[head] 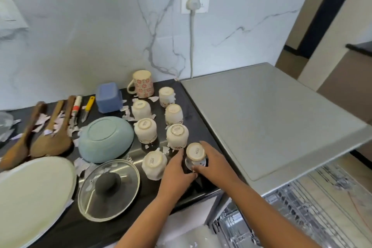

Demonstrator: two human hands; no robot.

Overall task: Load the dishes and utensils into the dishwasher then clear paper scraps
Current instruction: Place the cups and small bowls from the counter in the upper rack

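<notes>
Several small white cups stand upside down on the dark counter [112, 225]. My right hand [211, 162] grips the nearest cup [194, 153] at the counter's right edge. My left hand [178, 173] curls against the same cup from the left, beside another upturned cup [154, 164]. A floral mug [143, 83], a blue bowl [105, 142], a glass lid [108, 189], a white plate [34, 197], wooden spoons [52, 137], a peeler [87, 108] and torn paper scraps [81, 164] lie to the left. The dishwasher's open rack [302, 213] shows at the lower right.
The grey dishwasher top [271, 119] stands right of the counter. A blue square container [108, 97] sits upside down near the marble wall. A plug and cord [192, 26] run down the wall behind the cups.
</notes>
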